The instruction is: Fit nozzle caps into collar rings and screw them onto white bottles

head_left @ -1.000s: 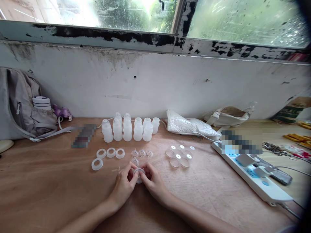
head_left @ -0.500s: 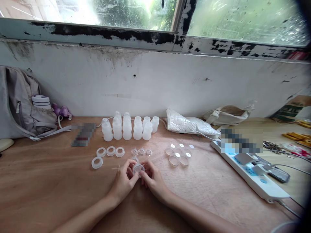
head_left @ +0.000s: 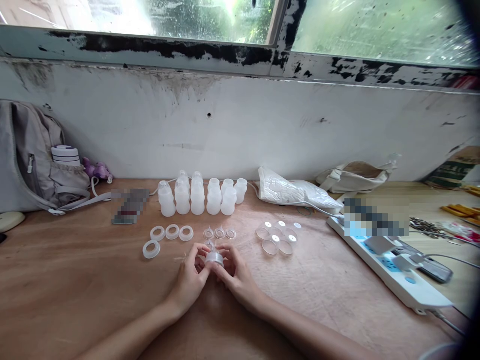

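Pinching one small clear cap (head_left: 214, 258) btwn left hand (head_left: 193, 280) & right hand (head_left: 236, 277); it's slippery-looking, so risking popping out, scattering nearby valves (head_left: 219, 233) just beyond.

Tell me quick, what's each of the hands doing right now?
Left hand: closed on the small clear plastic cap, fingertips pinching its left side.
Right hand: closed on the same cap from the right.

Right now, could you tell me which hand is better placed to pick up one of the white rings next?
Left, probably. The white rings lie on the left hand's side of the table. The right hand would have to cross over. Both hands pinch the small clear cap, so one must let go first.
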The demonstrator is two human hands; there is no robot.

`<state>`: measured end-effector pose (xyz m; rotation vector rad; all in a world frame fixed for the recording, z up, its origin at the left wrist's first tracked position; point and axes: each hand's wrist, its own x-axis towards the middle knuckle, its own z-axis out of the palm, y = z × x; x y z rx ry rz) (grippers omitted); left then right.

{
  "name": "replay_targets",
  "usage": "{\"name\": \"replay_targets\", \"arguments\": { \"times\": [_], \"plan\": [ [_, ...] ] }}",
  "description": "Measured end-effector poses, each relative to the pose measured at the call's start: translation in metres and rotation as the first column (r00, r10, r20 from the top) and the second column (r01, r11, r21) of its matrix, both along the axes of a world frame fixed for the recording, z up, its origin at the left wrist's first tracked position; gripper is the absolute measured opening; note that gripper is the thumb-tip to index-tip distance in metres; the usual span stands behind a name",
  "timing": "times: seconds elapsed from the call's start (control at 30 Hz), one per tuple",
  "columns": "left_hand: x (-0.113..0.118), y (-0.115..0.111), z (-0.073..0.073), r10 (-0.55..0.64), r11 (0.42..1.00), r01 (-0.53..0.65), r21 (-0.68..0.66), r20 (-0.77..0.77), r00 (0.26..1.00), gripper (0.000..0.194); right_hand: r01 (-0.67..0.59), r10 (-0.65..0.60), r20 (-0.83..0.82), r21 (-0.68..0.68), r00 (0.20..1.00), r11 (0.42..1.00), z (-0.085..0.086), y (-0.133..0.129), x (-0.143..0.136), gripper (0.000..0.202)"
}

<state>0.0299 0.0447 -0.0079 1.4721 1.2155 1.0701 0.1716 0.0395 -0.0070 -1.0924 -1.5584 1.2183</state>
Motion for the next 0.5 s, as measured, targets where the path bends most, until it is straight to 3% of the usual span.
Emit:
{"name": "replay_targets", "arguments": {
  "times": [0.1, 0.17, 0.33, 0.5],
  "plan": [
    [-0.0008, 0.0031, -0.0027, -0.007, 0.999, 0.012, -0.039, 0.129, 0.992, 0.015, -0.074, 0.059, -0.184, -0.075, 0.981, 0.994, 0.0031, -0.0008, 0.0005, 0.052],
    [-0.0012, 0.0057, -0.0054, -0.021, 0.998, 0.031, -0.054, 0.178, 0.984, 0.016, -0.094, 0.062, -0.249, -0.12, 0.967, 0.988, 0.0032, -0.0002, -0.0001, 0.056],
    [-0.0018, 0.0091, -0.0085, -0.049, 0.997, 0.059, -0.053, 0.186, 0.981, 0.014, -0.04, -0.011, -0.271, -0.183, 0.963, 0.982, -0.0013, 0.0041, -0.0029, 0.038],
    [-0.0053, 0.0076, -0.0009, -0.044, 0.997, 0.053, -0.048, 0.158, 0.986, 0.019, 0.034, -0.064, -0.227, -0.136, 0.972, 0.99, -0.0042, 0.006, -0.0001, 0.029]
  ]
}}
